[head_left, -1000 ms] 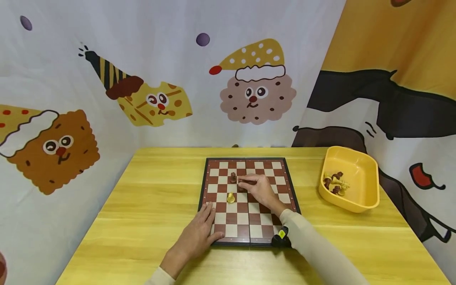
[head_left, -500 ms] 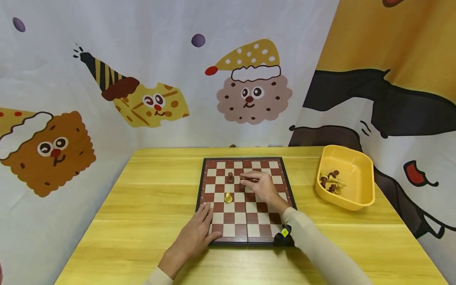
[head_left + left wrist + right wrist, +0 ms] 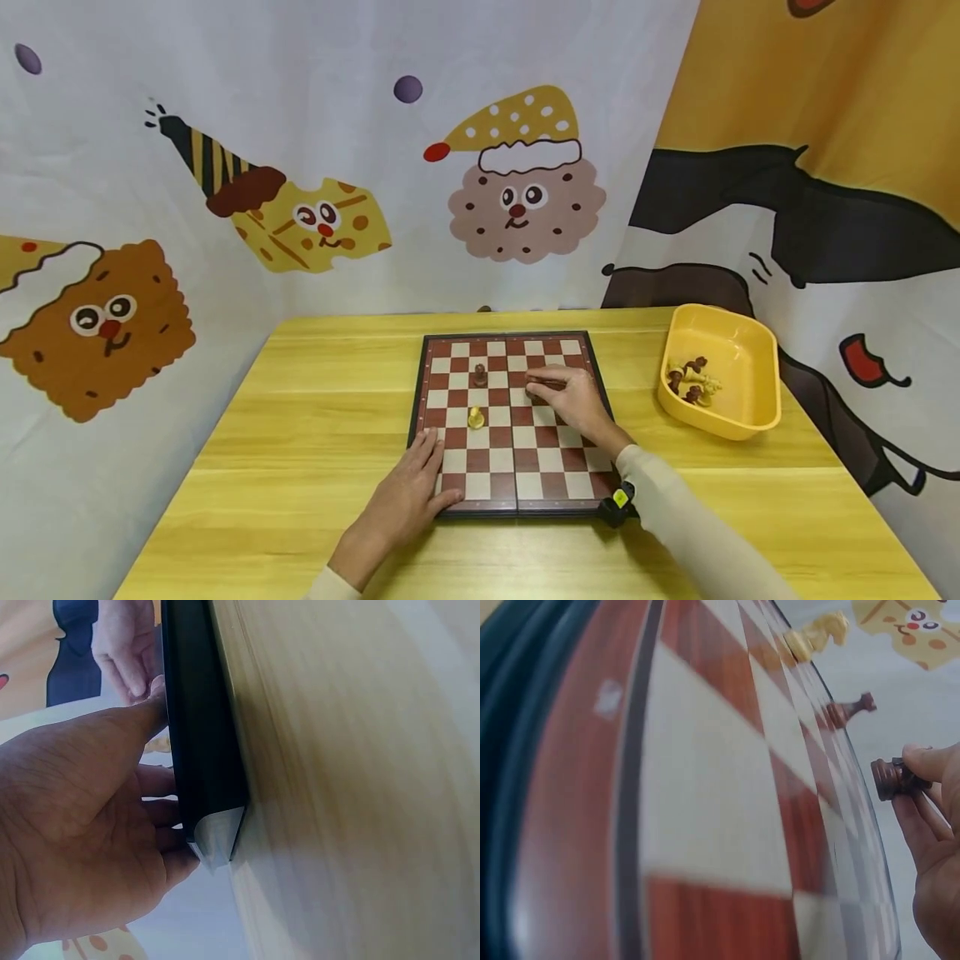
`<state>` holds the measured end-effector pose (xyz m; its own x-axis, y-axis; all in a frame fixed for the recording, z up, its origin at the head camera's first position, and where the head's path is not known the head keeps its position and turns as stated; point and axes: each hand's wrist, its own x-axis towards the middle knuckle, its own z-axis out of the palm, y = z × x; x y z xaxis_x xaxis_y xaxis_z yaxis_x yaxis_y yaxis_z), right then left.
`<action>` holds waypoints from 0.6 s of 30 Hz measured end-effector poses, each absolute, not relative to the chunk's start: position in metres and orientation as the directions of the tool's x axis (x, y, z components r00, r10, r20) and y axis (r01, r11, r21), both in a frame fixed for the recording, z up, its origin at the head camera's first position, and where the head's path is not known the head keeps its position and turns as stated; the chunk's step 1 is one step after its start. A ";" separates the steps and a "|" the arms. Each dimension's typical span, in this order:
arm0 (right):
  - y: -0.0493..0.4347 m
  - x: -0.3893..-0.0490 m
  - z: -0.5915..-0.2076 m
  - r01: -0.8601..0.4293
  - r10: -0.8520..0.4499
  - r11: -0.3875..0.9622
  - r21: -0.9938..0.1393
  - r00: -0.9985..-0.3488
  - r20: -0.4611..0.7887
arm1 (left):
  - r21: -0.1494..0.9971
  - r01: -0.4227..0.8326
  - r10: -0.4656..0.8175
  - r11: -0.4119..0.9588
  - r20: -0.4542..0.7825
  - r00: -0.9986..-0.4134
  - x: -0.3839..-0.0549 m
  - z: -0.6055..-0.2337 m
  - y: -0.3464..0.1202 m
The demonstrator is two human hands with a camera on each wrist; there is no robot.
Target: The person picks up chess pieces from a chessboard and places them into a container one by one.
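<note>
A brown-and-cream chessboard (image 3: 491,483) lies flat on the table. My right hand (image 3: 577,404) pinches a dark brown chess piece (image 3: 889,778) between thumb and fingertips, and its base is apart from the board in the right wrist view. Left of that hand stands another dark brown chess piece (image 3: 480,375) on a square. Nearer to me is a gold chess piece (image 3: 476,418), shaped like a knight in the right wrist view. My left hand (image 3: 405,492) rests on the board's near left corner, with fingers extended along its edge and thumb on the front border.
A yellow plastic bin (image 3: 742,396) stands at the right, with several dark and gold chess pieces (image 3: 693,382) lying in it. The wooden table (image 3: 300,400) ends at a printed cloth (image 3: 337,100) behind and on the sides.
My right hand has moved to the right across the board, carrying the dark chess piece away from the standing one. The left hand stays at its corner. The head view has shifted slightly.
</note>
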<state>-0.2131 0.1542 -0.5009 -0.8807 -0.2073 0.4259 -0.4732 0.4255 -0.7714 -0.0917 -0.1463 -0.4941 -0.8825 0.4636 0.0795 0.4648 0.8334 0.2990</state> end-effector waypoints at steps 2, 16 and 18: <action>0.161 -0.212 -0.501 -0.487 -0.204 0.431 -0.760 -0.873 0.443 | 0.296 0.466 0.464 0.834 0.081 -0.882 -0.092 -0.494 -0.146; 0.200 -0.201 -0.505 -0.395 -0.092 0.436 -0.809 -0.914 0.396 | 0.302 0.465 0.463 0.832 0.083 -0.883 -0.092 -0.492 -0.145; 0.206 -0.200 -0.504 -0.382 -0.074 0.437 -0.814 -0.918 0.390 | 0.303 0.468 0.465 0.830 0.087 -0.881 -0.091 -0.492 -0.145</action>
<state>-0.1999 0.2063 -0.5044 -0.9177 -0.0740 0.3904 -0.3817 0.4373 -0.8143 -0.0913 -0.1454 -0.4917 -0.8809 0.4653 0.0868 0.4683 0.8301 0.3026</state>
